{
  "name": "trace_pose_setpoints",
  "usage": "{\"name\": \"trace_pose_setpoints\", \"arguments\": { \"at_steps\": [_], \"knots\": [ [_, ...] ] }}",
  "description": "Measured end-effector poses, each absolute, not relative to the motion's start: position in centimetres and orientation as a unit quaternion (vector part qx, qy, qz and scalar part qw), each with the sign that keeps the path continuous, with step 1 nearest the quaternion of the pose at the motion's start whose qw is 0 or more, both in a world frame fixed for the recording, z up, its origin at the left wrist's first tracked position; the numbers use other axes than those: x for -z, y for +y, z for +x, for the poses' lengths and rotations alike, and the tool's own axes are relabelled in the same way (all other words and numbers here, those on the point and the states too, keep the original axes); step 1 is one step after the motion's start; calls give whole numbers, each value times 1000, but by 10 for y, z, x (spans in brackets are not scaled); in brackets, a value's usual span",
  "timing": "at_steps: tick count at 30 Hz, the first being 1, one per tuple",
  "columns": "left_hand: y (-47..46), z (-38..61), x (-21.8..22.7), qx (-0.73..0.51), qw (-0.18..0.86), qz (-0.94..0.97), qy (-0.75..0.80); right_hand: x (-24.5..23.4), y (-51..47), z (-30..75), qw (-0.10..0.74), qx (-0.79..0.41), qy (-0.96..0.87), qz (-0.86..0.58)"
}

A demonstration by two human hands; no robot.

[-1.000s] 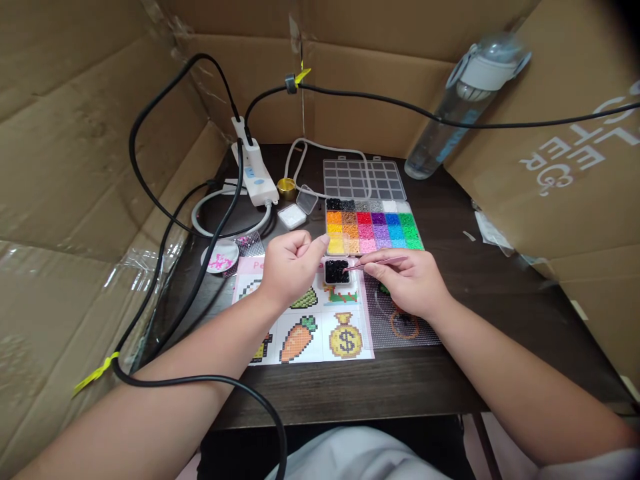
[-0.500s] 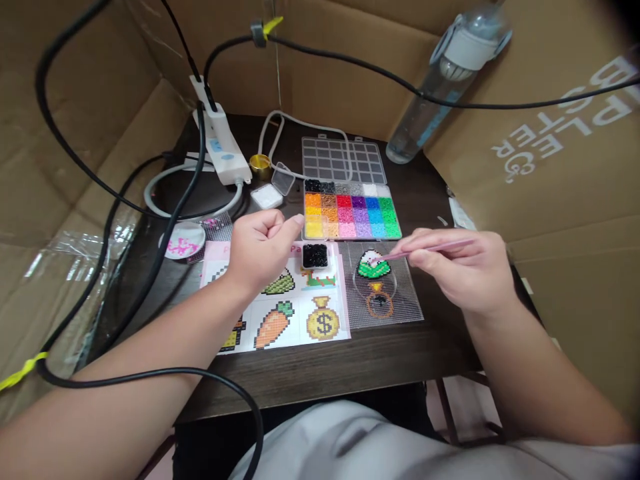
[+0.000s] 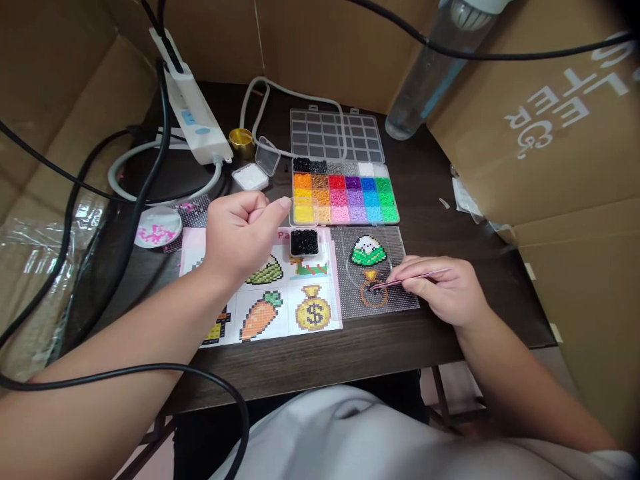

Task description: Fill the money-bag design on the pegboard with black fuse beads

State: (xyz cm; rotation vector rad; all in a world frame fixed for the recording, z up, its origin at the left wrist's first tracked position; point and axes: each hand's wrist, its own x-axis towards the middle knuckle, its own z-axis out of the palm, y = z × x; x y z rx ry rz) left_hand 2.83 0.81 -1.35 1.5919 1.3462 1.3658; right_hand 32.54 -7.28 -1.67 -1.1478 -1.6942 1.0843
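My left hand is closed, with its thumb and curled fingers at the edge of the clear lid of a small bead box. Black beads fill this box, which is over the top of a pattern sheet. Pink tweezers are pinched in my right hand. Their tips reach into an orange bead outline of a money bag on the clear pegboard. Some black beads show inside the outline. Above it is a white and green bead rice ball edged in black.
Behind the pegboard stands an open bead organizer in many colours. A white bead box, a gold cup and a dish of pink beads are to the left. Cables, a power strip, a bottle and cardboard walls surround the table.
My right hand has brought the tweezers down from the rice ball to the money bag outline. The view has shifted; my left hand keeps its pose by the black bead box.
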Motion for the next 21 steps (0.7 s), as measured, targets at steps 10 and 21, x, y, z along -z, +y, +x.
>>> {"name": "trace_pose_setpoints", "arguments": {
  "at_steps": [10,21],
  "knots": [
    [9,28,14,-516,318,612,507,19,-73,330,399,-431,-663,-463],
    [9,28,15,-516,324,612,505,16,-72,325,396,-409,-674,-470]
  ]
}}
